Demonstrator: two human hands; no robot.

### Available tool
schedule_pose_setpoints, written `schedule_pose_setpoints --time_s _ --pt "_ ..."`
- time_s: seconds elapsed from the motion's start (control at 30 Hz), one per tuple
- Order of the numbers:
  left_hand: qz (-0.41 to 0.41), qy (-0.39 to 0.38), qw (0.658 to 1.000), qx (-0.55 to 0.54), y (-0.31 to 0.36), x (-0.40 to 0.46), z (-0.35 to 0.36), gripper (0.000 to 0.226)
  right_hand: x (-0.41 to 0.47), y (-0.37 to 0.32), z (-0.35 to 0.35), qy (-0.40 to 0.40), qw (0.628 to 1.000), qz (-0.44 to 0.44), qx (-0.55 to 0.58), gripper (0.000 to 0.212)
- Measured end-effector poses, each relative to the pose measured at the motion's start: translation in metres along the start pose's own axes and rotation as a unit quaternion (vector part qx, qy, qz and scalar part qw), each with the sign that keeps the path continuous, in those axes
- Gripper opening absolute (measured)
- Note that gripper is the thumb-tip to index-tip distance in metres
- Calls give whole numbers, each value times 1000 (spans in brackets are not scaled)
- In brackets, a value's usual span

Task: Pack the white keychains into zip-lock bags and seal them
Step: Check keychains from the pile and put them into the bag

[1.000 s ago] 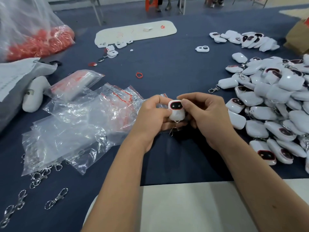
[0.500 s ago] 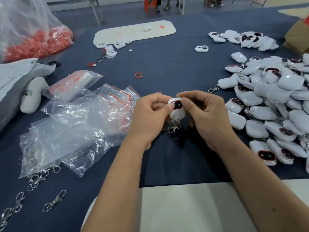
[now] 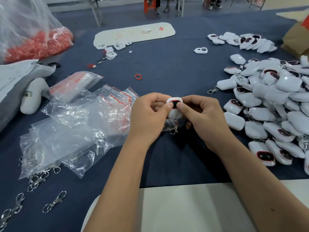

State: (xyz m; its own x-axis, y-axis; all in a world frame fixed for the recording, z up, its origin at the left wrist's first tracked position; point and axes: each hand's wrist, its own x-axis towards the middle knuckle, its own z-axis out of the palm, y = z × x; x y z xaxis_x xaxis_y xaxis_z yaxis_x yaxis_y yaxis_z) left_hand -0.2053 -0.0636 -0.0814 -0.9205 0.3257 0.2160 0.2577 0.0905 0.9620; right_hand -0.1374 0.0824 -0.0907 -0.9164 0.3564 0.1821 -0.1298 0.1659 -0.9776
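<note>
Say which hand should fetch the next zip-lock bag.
Left. The left hand is beside the zip-lock bags; the right hand, sharing the keychain, sits toward the keychain pile.

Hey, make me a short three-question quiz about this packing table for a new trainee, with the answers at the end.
1. True or false: both hands, the left hand and the right hand, grip the same white keychain.
2. Where does the big pile of white keychains lie relative to the hands: A) to the left, B) to the right, C) behind the red ring?
3. Fill in: the clear zip-lock bags lie on the person's ____ side.

Key: 1 true. 2 B. 3 left.
</note>
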Motion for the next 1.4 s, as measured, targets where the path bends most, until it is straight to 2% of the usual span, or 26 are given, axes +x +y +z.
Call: schedule_pose_setpoints --time_s 0.17,0.5,0.67,0.77,0.83,0.9,0.97,1.03,1.13,1.2,1.3,1.4 --pt "4 -26 1000 -14 1 -2 3 14 1 -2 0 19 1000 5 4 16" --pt "-4 -29 998 -50 3 -3 3 14 1 -3 -1 21 1000 -18 3 17" --pt "-10 16 999 -50 3 -1 1 9 2 -1 3 -6 1000 -24 -5 14" --pt "-10 27 999 -27 4 -1 4 7 3 3 3 12 1000 -18 -11 19" --pt "-7 68 998 12 5 0 7 12 4 5 2 29 999 -11 -12 19" --pt "2 130 986 103 2 2 7 16 5 6 1 39 999 -8 -4 20" --pt "-1 156 970 187 -1 1 5 9 6 6 0 37 999 -9 1 20" --pt "-5 149 961 233 -1 -2 5 6 5 7 0 38 999 -11 3 21" --pt "-16 124 945 303 1 -5 11 30 5 8 1 50 998 -18 16 15" --pt "-21 123 930 346 2 -6 13 38 5 7 1 50 998 -21 26 15" --pt "-18 151 924 351 3 -7 12 24 4 5 1 48 997 -18 59 14" --pt "0 174 944 280 5 -6 9 11 4 3 1 33 992 9 125 16"
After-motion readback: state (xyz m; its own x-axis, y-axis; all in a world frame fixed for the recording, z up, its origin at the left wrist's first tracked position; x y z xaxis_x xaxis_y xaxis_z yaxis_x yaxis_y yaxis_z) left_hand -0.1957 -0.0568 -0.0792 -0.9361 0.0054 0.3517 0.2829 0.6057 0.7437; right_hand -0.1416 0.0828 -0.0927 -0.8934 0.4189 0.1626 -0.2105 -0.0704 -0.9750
